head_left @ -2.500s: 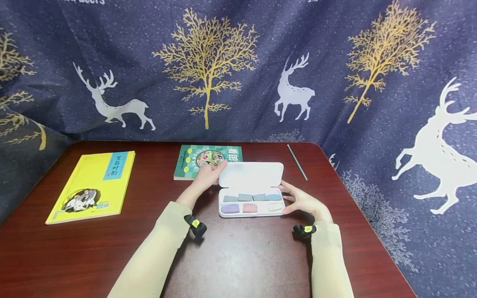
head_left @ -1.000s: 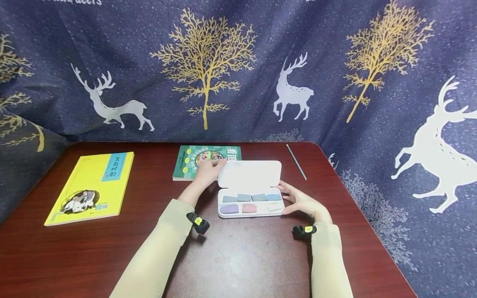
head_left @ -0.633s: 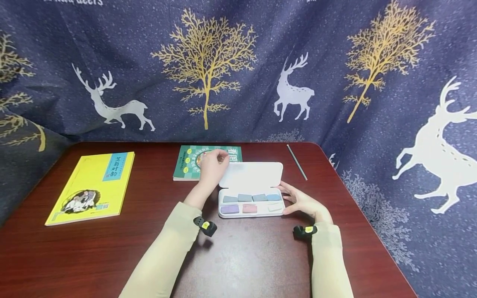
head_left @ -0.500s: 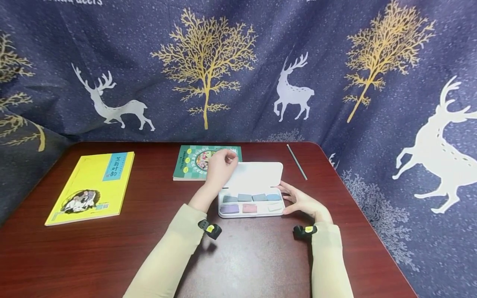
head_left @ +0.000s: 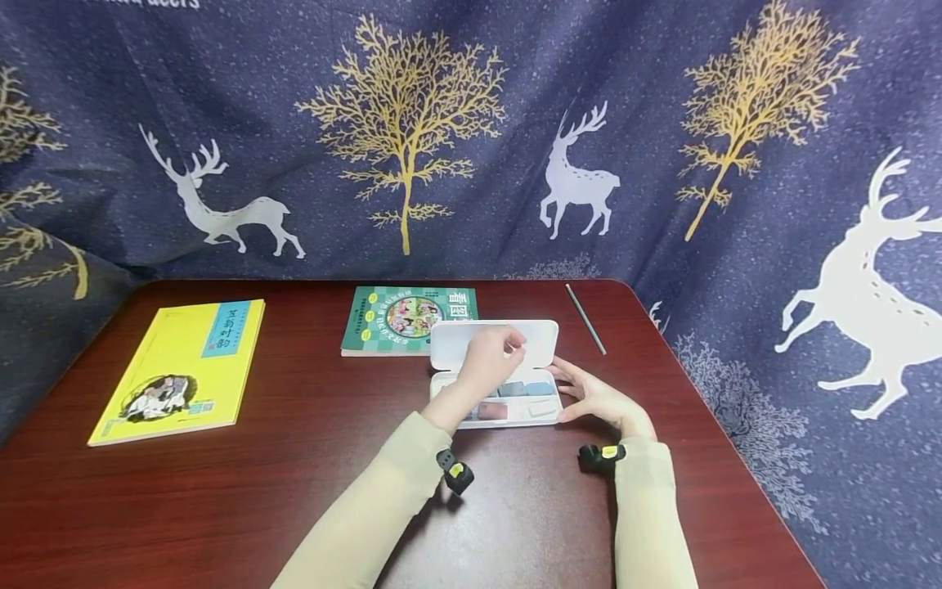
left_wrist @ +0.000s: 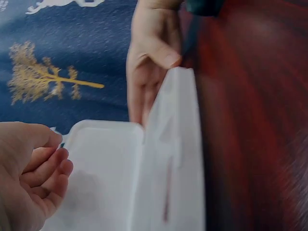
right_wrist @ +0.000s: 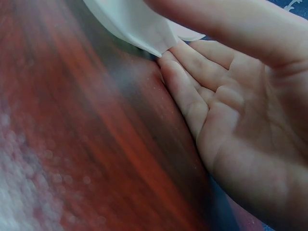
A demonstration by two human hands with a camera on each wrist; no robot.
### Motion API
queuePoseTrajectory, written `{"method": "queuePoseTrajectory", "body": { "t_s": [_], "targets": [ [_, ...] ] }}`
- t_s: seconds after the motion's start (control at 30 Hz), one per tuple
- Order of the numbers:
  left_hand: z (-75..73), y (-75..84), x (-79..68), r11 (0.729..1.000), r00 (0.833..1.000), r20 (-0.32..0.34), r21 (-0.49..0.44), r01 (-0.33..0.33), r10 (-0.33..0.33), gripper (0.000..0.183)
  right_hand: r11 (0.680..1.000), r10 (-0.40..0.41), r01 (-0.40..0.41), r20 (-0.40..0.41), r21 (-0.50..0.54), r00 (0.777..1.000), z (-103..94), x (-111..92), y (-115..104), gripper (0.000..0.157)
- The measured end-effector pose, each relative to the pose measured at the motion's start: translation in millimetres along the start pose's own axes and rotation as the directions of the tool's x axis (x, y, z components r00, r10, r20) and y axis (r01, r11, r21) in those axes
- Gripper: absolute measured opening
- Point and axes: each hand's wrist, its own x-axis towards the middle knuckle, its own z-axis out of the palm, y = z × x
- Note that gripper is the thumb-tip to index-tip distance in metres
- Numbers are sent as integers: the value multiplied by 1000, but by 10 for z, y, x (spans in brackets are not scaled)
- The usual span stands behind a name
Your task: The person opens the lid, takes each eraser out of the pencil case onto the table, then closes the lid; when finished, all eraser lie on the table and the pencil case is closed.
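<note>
In the head view a white paint box [head_left: 450, 348] lies with its lid raised. Blue and grey blocks [head_left: 540, 388] line its back row, with a pink block [head_left: 493, 411] and a white block [head_left: 543, 407] in front. My left hand [head_left: 487, 360] hangs over the box, covering its left part. The left wrist view shows that hand's fingers [left_wrist: 57, 175] loosely curled and holding nothing, beside the lid. My right hand [head_left: 603, 401] grips the box's right end, thumb at the front corner and fingers behind. In the right wrist view its fingertips [right_wrist: 175, 72] are at the white corner.
A green book [head_left: 361, 323] lies behind the box to the left, and a yellow book [head_left: 180, 352] is at the far left. Back right lies a thin grey-green pencil-like stick [head_left: 586, 321]. Behind the dark red table [head_left: 309, 458] hangs a blue cloth [head_left: 471, 164] with deer and trees.
My left hand has let go of the lid's left side and moved right and nearer, over the box. My right hand keeps its place at the right end.
</note>
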Motion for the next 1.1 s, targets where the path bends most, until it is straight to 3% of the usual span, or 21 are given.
{"method": "queuePoseTrajectory", "body": {
  "t_s": [0.33, 0.47, 0.63, 0.9, 1.1],
  "targets": [
    [297, 63, -86, 989, 989, 151, 148, -19, -3, 23, 1000, 17, -17, 2, 8, 1000, -2, -8, -23, 103],
    [367, 77, -87, 980, 978, 198, 196, 29, -69, 25, 1000, 5, -5, 2, -1, 1000, -11, -5, -8, 102],
    [432, 81, -74, 973, 950, 277, 217, 84, -143, 29, 1000, 5, -5, 3, 4, 1000, -22, -3, 26, 102],
    [462, 45, -47, 967, 924, 370, 254, 6, -103, 34, 999, 16, -16, 2, 41, 1000, -4, -7, 10, 104],
    [441, 31, -49, 964, 901, 420, 265, -6, -110, 38, 999, 39, -39, 7, 28, 999, -6, -14, -29, 103]
  ]
}}
